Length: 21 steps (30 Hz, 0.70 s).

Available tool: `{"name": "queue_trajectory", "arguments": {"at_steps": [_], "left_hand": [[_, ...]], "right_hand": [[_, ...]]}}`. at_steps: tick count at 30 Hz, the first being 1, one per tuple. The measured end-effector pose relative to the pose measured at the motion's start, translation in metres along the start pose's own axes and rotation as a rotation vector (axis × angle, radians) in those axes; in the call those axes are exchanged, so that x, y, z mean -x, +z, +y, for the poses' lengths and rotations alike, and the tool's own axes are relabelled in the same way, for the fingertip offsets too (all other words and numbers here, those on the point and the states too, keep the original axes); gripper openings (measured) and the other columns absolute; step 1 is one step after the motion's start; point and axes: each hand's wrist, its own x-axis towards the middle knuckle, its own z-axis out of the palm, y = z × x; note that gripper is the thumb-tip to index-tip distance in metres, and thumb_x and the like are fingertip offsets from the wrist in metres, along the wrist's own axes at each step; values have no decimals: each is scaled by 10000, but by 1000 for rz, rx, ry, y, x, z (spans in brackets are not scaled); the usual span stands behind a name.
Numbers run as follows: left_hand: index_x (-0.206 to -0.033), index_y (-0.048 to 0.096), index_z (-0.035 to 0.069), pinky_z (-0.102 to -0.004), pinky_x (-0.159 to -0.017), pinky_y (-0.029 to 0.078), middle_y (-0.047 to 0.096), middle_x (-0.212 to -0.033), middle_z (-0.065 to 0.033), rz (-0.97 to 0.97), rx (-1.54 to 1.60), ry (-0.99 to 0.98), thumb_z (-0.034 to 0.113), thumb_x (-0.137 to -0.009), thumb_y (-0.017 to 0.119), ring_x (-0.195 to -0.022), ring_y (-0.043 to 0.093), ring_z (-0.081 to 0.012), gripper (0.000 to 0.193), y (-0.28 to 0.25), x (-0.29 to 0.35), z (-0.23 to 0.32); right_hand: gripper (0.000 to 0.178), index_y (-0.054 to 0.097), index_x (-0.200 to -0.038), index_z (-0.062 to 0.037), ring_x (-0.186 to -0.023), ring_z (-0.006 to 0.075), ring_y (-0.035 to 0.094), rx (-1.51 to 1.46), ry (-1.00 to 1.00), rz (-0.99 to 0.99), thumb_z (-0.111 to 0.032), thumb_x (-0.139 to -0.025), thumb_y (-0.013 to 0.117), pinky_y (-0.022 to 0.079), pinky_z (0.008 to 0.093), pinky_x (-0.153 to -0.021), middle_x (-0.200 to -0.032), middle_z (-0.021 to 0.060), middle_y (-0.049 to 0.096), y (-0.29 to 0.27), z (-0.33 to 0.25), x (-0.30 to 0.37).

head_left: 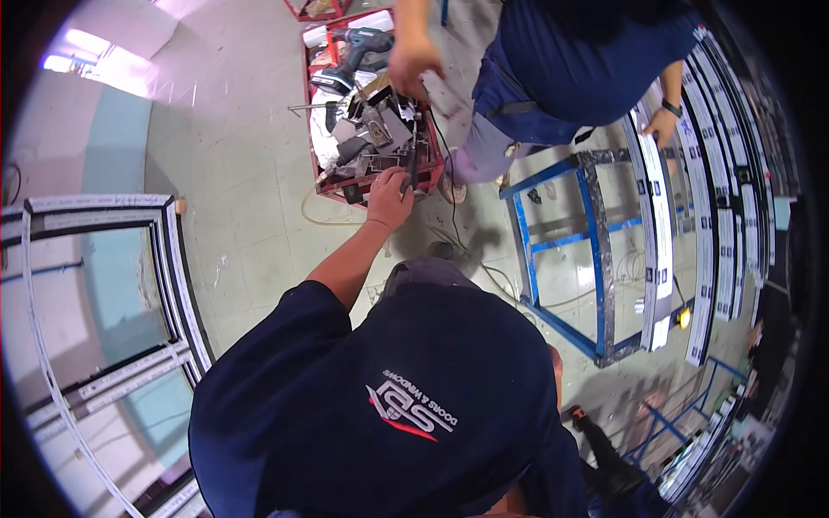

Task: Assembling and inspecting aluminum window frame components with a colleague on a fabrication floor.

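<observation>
As the head view looks down, the person's left hand (390, 200) rests at the near rim of a red metal crate (434, 160), fingers curled beside a dark bar (405, 184); I cannot tell whether they grip it. The right hand is hidden. On smooth floor tiles (250, 216), the crate holds angular grey metal pieces (393, 134) and a teal-and-black cordless drill (370, 40).

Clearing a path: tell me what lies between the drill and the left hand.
In the head view, loose metal pieces lie in the red crate between the drill and the left hand.
</observation>
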Motion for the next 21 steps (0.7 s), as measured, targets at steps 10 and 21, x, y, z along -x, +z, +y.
{"name": "queue_trajectory", "arguments": {"at_steps": [10, 21], "left_hand": [[-1189, 722, 65, -496, -1062, 535, 707, -1259, -182, 76, -32, -209, 133, -896, 744, -1209, 664, -416, 301, 15, 81, 36], [-1232, 685, 68, -520, -1053, 523, 693, -1254, -175, 202, -330, -439, 181, -872, 784, -1222, 643, -417, 389, -14, 20, -59]], "right_hand": [[480, 640, -1472, 11, -1129, 213, 772, 6, -224, -238, -208, -1063, 762, 601, 331, -979, -1254, 162, 799, -74, -165, -102], [500, 682, -1452, -64, -1167, 319, 783, 285, -233, -277, -397, -1079, 702, 606, 425, -1010, -1308, 196, 788, -111, -99, -148]]}}
